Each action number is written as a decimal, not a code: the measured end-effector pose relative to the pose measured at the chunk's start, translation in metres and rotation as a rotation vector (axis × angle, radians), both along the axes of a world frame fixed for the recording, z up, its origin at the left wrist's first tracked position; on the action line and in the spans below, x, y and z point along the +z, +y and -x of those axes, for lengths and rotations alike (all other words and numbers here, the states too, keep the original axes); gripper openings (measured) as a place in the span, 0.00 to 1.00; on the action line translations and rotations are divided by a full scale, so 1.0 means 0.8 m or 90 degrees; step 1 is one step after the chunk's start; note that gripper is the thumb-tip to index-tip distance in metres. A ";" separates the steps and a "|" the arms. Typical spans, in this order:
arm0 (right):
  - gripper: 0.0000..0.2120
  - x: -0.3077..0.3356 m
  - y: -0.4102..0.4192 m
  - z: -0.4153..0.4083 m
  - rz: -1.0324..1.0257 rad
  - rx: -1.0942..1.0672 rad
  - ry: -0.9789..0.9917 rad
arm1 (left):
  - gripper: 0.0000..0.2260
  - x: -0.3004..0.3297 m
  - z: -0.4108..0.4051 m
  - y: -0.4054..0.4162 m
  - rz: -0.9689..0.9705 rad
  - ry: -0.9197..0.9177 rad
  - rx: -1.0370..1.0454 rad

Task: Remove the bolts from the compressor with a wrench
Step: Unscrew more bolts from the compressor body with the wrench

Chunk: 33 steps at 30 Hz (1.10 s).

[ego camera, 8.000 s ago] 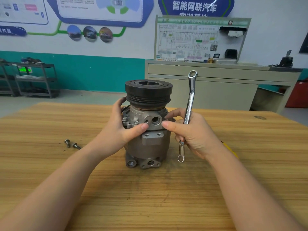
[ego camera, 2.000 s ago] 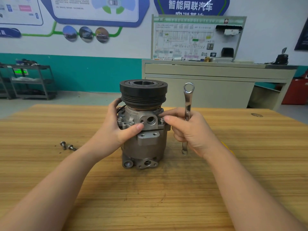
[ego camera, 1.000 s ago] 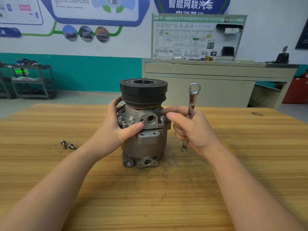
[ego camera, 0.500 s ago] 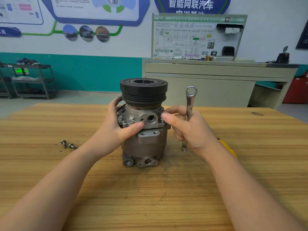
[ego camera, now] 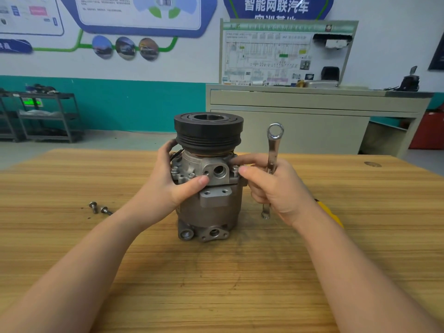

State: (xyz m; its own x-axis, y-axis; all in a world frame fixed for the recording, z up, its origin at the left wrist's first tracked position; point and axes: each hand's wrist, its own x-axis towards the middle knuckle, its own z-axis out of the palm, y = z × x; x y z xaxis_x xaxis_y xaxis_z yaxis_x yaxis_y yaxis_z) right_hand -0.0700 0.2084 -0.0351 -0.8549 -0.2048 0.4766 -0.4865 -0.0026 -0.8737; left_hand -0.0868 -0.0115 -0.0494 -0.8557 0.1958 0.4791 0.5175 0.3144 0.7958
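The grey cast-metal compressor (ego camera: pixel 208 188) with its black pulley on top is standing upright at the centre of the wooden tabletop (ego camera: pixel 216 284). The left hand (ego camera: pixel 173 181) is gripping its flange; the right hand (ego camera: pixel 276 188) is clutching a silver ring wrench (ego camera: pixel 272 152) while thumb and forefinger are pinching a bolt (ego camera: pixel 235 168). Two removed steel bolts (ego camera: pixel 99 209) are lying at centre left; several are remaining.

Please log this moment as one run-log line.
left hand: grips grey metal compressor | right hand: holds silver ring wrench, fingertips on bolt
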 end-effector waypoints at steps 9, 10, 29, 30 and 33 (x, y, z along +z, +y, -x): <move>0.01 0.002 0.001 0.000 0.013 -0.013 0.008 | 0.48 -0.001 0.001 0.000 -0.006 0.001 -0.003; 0.05 0.002 0.001 0.001 -0.009 -0.030 0.020 | 0.47 -0.001 0.001 0.000 -0.004 -0.001 -0.001; 0.08 0.002 0.000 0.003 -0.053 -0.078 0.043 | 0.47 -0.001 0.001 0.000 -0.001 0.005 -0.001; 0.04 0.002 0.001 0.003 -0.038 -0.067 0.037 | 0.47 -0.001 0.002 0.000 -0.004 0.006 0.000; 0.04 0.002 0.003 0.003 -0.001 -0.016 0.010 | 0.45 -0.001 0.001 0.000 -0.002 0.005 0.000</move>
State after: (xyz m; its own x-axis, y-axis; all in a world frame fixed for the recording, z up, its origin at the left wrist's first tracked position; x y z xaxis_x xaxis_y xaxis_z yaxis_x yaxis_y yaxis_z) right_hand -0.0726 0.2108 -0.0339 -0.8520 -0.1846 0.4900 -0.5004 0.0117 -0.8657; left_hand -0.0879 -0.0113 -0.0505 -0.8514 0.1948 0.4869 0.5244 0.3118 0.7923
